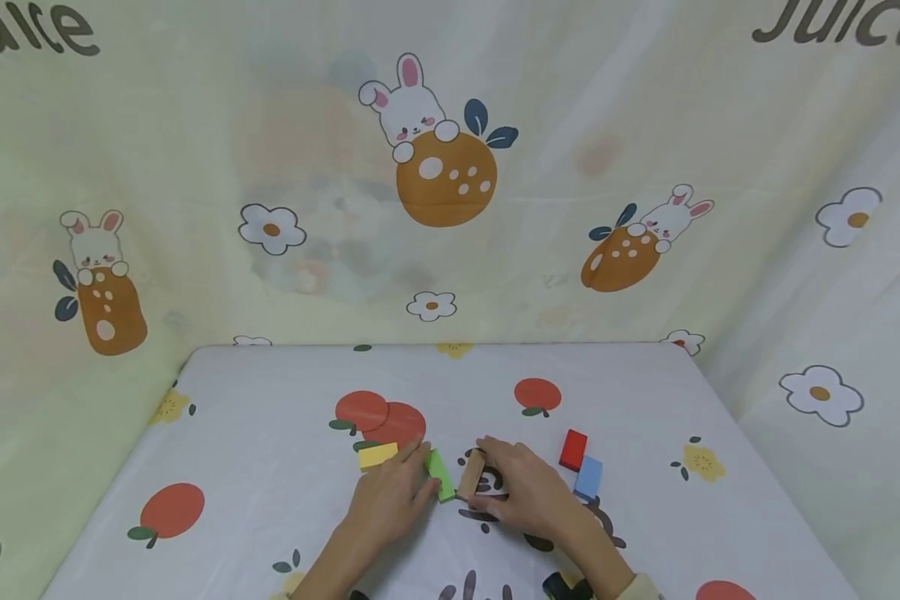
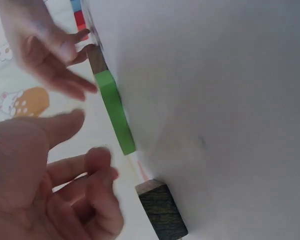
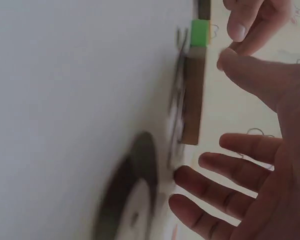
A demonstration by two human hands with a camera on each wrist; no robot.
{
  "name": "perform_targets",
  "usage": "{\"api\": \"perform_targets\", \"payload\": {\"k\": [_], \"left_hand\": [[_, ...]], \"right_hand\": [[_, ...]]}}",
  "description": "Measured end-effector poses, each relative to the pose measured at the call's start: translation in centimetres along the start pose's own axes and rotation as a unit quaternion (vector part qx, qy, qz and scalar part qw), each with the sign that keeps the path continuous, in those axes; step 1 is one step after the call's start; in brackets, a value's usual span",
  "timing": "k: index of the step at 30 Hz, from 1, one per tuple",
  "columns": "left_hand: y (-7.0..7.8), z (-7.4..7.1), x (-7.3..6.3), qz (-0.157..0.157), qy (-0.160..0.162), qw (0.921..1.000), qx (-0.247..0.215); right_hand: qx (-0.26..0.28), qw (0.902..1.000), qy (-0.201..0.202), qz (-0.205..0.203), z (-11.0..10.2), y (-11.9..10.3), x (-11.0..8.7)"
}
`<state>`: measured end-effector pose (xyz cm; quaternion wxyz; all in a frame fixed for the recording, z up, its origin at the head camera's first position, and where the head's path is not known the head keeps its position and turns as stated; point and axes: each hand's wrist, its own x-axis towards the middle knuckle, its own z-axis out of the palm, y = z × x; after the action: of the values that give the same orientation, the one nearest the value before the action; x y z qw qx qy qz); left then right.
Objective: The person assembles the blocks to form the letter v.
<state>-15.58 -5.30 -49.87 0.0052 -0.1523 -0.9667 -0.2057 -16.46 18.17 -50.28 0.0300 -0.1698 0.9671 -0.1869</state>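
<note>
My left hand [image 1: 392,498] hovers between a yellow block [image 1: 377,456] and a light green block [image 1: 440,475]. In the left wrist view its fingers bend loosely, and nothing lies between them and the thumb. A brown wooden block [image 1: 471,475] stands right of the green one, their near ends close together, so the pair makes a V. Around the brown block reaches my right hand [image 1: 528,492], thumb by its near end and fingers by its far end. From the right wrist, the spread fingers appear apart from the brown block [image 3: 194,97].
A red block [image 1: 573,450] and a blue block [image 1: 588,478] lie corner to corner at the right. Printed fruit covers the white tablecloth [image 1: 270,450]. Behind the table hangs a rabbit-patterned curtain [image 1: 330,275]. A dark-sided block [image 2: 162,210] shows low in the left wrist view.
</note>
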Motion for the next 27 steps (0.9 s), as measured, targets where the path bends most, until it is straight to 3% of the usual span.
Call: {"api": "perform_targets", "payload": {"k": [4,11,14,18,21,27], "left_hand": [[0.5,-0.3,-0.2,0.001,0.004,0.9998,0.02],[1.3,-0.5,-0.9,0.015,-0.029,0.9978,0.057],[1.8,-0.6,-1.2,0.023,-0.057,0.9958,0.068],[2.3,-0.7,-1.4,0.007,-0.103,0.9929,0.059],[2.4,-0.6,-1.5,0.005,-0.116,0.9921,0.046],[2.6,-0.3,-1.9,0.031,-0.12,0.9908,0.055]], "right_hand": [[0.008,0.9997,0.011,0.019,-0.7,0.3,0.0],[-0.002,0.9978,0.056,0.035,-2.6,1.9,-0.2],[-0.016,0.9952,0.086,0.044,-3.4,3.1,-0.3],[-0.014,0.9914,0.113,0.065,-4.2,4.7,-0.5],[-0.003,0.9899,0.109,0.091,-4.6,5.6,-0.9],[-0.014,0.9868,0.07,0.145,-4.9,6.9,-1.5]]}}
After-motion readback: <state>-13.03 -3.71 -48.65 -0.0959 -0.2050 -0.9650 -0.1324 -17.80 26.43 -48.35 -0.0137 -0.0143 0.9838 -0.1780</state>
